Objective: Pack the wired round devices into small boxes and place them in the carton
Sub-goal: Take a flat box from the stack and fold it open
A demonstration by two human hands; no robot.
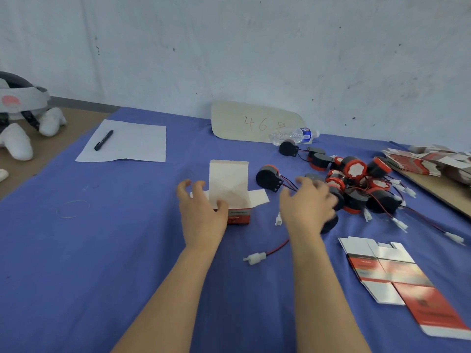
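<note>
A small red-and-white box (230,186) stands upright on the blue cloth with its top flaps open. My left hand (201,212) is at its left front corner, fingers spread and relaxed, thumb against the box. My right hand (308,205), blurred and spread, hovers over the near edge of a pile of black-and-red round wired devices (356,179); one black device (330,222) lies partly under it. Another device (267,177) lies alone just right of the box. No carton is in view.
Flattened boxes (382,271) lie at the near right, and a stack of them (420,161) sits on a board at the far right. A loose white connector (254,258), water bottle (293,135), cardboard sign (254,122), paper (142,146) with a pen (103,140), and a headset (17,103) are around.
</note>
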